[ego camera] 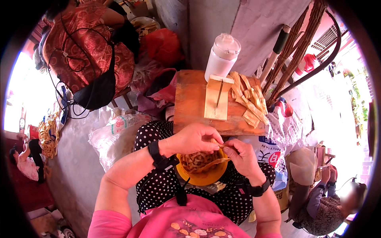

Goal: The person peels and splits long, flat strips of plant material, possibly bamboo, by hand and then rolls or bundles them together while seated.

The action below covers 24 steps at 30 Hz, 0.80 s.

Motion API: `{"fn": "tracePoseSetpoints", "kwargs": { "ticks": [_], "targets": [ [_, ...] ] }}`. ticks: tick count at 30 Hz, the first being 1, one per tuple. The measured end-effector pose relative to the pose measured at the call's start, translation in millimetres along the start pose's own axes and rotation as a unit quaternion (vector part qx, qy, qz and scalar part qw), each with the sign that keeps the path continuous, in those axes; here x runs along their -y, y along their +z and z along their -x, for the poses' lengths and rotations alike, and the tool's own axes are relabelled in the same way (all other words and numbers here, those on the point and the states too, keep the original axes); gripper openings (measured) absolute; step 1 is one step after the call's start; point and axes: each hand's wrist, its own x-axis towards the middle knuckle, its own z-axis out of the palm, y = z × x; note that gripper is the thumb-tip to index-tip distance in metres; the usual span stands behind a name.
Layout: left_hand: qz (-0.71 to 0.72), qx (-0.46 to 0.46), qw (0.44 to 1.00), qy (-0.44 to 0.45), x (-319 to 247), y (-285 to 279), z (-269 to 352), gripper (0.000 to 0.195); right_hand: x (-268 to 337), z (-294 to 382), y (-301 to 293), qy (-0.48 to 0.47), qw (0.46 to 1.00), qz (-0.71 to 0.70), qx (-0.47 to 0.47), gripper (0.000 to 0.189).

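A thin strip of dried tan plant-like material (220, 145) runs between my two hands, just above a yellow bowl (201, 180). My left hand (196, 139) pinches one end with thumb and forefinger. The other end is in the fingertips of my right hand (243, 157). Inside the bowl, which rests at my lap, lie many short curled tan pieces (198, 162). A longer flat strip (212, 165) slants over them towards the bowl's right rim. Wide dried strips (251, 101) are heaped on the right side of a wooden board (190, 101) before me.
On the board stand a small L-shaped wooden block (215, 105) with a dark metal rod and a white lidded bottle (221, 58). Plastic bags (117, 131) flank my knees. Poles (297, 50) lean at right. Other people sit at upper left (89, 53) and lower right (323, 212).
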Motion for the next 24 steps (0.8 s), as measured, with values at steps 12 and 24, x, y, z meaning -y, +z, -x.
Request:
{"fn": "tracePoseSetpoints", "kwargs": {
  "ticks": [12, 24],
  "targets": [
    [0.116, -0.120, 0.985, -0.037, 4, -46, -38, 0.009, -21, -66, -26, 0.012, 0.999, 0.024, -0.025, 0.012],
    [0.099, -0.190, 0.977, 0.006, 14, -83, -80, 0.011, -42, -130, -43, 0.058, 0.987, -0.136, -0.055, 0.008]
  ]
}}
